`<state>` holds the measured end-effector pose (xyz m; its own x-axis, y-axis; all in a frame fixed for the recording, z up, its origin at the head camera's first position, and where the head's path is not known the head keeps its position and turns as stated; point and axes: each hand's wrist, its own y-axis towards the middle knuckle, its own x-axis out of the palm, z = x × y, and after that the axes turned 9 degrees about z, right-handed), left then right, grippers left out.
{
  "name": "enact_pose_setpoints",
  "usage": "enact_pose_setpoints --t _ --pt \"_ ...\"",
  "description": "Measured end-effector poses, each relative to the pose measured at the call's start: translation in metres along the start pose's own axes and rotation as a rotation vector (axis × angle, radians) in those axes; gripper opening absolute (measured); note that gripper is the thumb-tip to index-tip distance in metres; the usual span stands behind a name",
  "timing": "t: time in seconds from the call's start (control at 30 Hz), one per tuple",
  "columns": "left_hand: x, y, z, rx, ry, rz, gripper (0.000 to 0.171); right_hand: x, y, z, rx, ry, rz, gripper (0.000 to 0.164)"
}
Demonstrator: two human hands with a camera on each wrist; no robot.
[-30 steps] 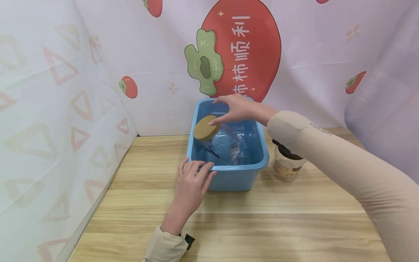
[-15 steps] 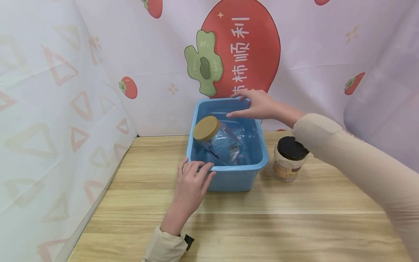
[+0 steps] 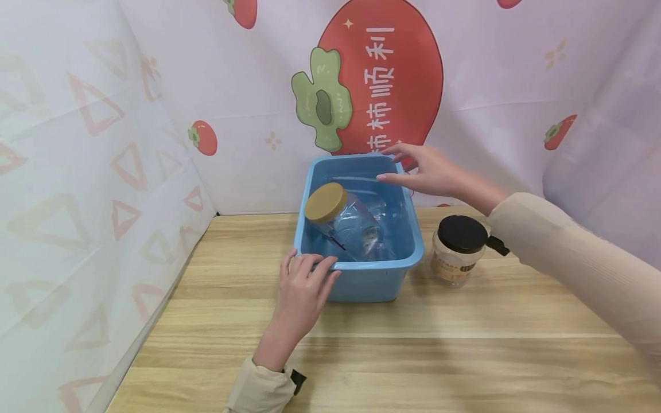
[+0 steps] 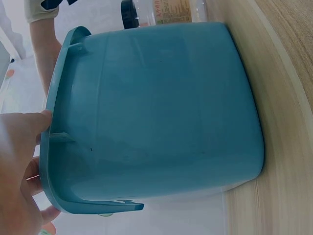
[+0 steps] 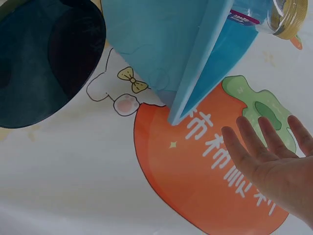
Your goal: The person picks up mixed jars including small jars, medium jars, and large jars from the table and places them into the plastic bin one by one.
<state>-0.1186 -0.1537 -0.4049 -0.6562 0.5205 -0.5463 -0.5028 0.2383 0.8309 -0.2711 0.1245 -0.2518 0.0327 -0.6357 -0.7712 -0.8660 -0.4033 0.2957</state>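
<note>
A blue plastic bin [image 3: 361,281] stands on the table. My left hand [image 3: 302,292] holds its near left rim, fingers over the edge; in the left wrist view that hand [image 4: 19,161] is at the rim. Tilted inside lies a clear plastic jar [image 3: 351,226] with a gold lid [image 3: 326,202]; more clear plastic lies beside it, its shape hard to tell. My right hand [image 3: 426,169] hovers over the bin's far right rim, holding nothing, and in the right wrist view its fingers [image 5: 266,132] are spread.
Right of the bin stands a second clear jar [image 3: 454,267] with a black lid [image 3: 462,233]. A printed cloth [image 3: 248,172] hangs close behind the bin, and another cloth [image 3: 103,229] borders the wooden table [image 3: 217,321] on the left.
My right hand has let go of the gold-lidded jar and moved right, away from it. The jar stays tilted in the bin. My left hand has not moved.
</note>
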Motion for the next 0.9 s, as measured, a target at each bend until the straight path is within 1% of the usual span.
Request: enact_pose_setpoints --t 0.23,0.37,0.63,0.9 --pt "0.0 0.0 0.0 -0.001 -0.006 0.002 0.026 0.0 -0.009 0.008 0.011 0.009 0.004 0.063" --pt "0.0 0.0 0.0 0.0 -0.001 0.0 0.026 0.0 -0.017 0.011 0.024 0.028 0.005 0.063" --pt "0.001 0.0 0.0 -0.001 -0.009 0.005 0.025 0.002 -0.03 0.018 0.01 0.049 0.046 0.06" --pt "0.0 0.001 0.001 -0.001 -0.009 0.007 0.025 0.003 -0.04 0.029 0.027 0.052 0.043 0.062"
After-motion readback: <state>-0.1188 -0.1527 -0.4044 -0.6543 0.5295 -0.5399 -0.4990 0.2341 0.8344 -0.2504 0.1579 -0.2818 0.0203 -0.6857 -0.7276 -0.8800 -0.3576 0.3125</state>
